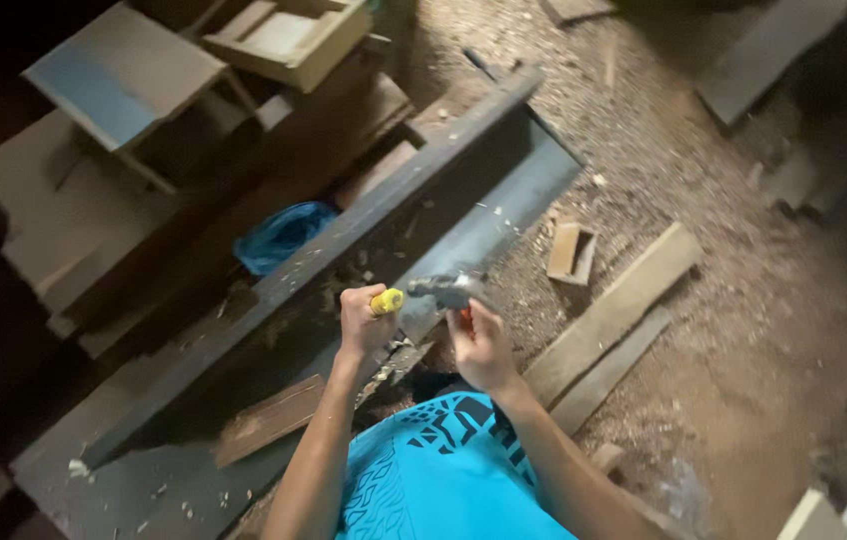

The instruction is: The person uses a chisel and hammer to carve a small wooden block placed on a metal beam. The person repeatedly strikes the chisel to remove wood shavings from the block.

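The left hand (361, 320) is closed in a fist round a yellow handle (387, 300), held upright so the tool's working end, hidden below the fist, points down at the dark beam (343, 245). The right hand (479, 342) is curled round a hammer (446, 290), its grey head level with the handle's top and just beside it, placed to strike it; motion blur hides the exact gap. The beam lies slantwise across the worktop (143, 480), steadying the cut. Chips lie about the hands. Beyond, a blue bag (283, 235) sits behind the beam, and planks (611, 315) rest on the sawdust-covered floor (743, 330).
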